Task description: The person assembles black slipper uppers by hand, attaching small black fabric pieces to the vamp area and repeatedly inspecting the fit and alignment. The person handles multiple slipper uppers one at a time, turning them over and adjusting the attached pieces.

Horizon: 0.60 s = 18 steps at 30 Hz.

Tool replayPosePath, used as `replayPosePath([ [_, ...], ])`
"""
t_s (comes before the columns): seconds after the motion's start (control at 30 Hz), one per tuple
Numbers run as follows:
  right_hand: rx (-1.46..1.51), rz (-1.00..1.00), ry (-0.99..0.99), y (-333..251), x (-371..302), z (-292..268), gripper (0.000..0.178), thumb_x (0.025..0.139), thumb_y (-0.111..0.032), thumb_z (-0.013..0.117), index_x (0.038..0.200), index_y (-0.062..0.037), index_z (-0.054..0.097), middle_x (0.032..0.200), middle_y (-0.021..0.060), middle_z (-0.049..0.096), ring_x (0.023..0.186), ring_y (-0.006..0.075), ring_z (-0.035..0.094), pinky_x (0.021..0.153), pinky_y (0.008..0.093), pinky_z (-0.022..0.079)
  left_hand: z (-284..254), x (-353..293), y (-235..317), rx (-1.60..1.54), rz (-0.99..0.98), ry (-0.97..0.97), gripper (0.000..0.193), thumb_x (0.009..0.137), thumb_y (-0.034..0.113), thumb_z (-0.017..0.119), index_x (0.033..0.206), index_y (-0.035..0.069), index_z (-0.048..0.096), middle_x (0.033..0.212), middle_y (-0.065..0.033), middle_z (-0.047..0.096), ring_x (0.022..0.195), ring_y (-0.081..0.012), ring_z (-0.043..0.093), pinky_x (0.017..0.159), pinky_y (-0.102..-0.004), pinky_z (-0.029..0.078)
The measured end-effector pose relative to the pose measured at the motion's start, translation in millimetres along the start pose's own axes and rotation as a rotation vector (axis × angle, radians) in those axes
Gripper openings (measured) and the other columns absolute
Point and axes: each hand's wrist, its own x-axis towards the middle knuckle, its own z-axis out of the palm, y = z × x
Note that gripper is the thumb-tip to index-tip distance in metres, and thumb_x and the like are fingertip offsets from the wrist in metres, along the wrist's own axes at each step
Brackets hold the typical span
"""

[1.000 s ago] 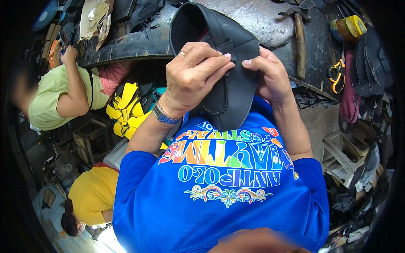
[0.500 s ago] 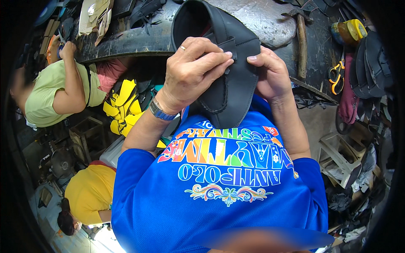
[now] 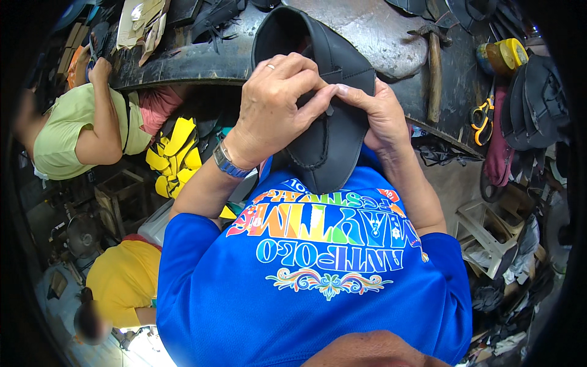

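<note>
A black shoe upper (image 3: 342, 150), which looks like leather, is held up before my chest with its round opening toward the bench and its pointed end against my blue shirt. My left hand (image 3: 269, 104), with a ring and a wristwatch, pinches at a small strap or tab across the upper's middle. From the right edge, my right hand (image 3: 382, 113) grips the upper, its thumb meeting the left fingertips at that tab. The fingers under the upper are hidden. A dark braided or gathered seam runs below the tab.
Beyond the upper, the dark bench (image 3: 183, 64) carries a grey slab (image 3: 367, 37), a hammer (image 3: 435, 76) and a yellow-lidded jar (image 3: 512, 55). Orange-handled scissors (image 3: 482, 121) hang beside stacked black pieces (image 3: 532, 107). Two co-workers (image 3: 73, 134) (image 3: 122, 278) are at left, near yellow cut pieces (image 3: 177, 153).
My right thumb has moved left from the upper's edge to meet the left fingertips at the tab. The upper has dropped slightly toward me.
</note>
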Motion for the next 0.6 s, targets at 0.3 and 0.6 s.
replayPosePath([
  [0.3, -0.013, -0.032, 0.064, 1, 3, 0, 0.023, 0.086, -0.006, 0.074, 0.106, 0.0011, 0.066, 0.096, 0.0077, 0.071, 0.084, 0.0128, 0.069, 0.075, 0.0275, 0.057, 5, 13, -3, -0.283, -0.205, 0.104, 0.018, 0.08, 0.006, 0.078, 0.091, 0.002, 0.065, 0.088, -0.0071, 0.063, 0.076, -0.0148, 0.065, 0.069, -0.0259, 0.052],
  [0.6, -0.041, -0.077, 0.038, 3, 4, 0, 0.024, 0.086, -0.006, 0.074, 0.107, 0.0007, 0.067, 0.097, 0.0077, 0.072, 0.084, 0.0127, 0.069, 0.076, 0.0274, 0.057, -12, 20, -13, -0.433, -0.497, -0.26, 0.018, 0.087, 0.016, 0.077, 0.089, 0.002, 0.066, 0.076, -0.001, 0.066, 0.07, -0.0038, 0.058, 0.064, -0.019, 0.049],
])
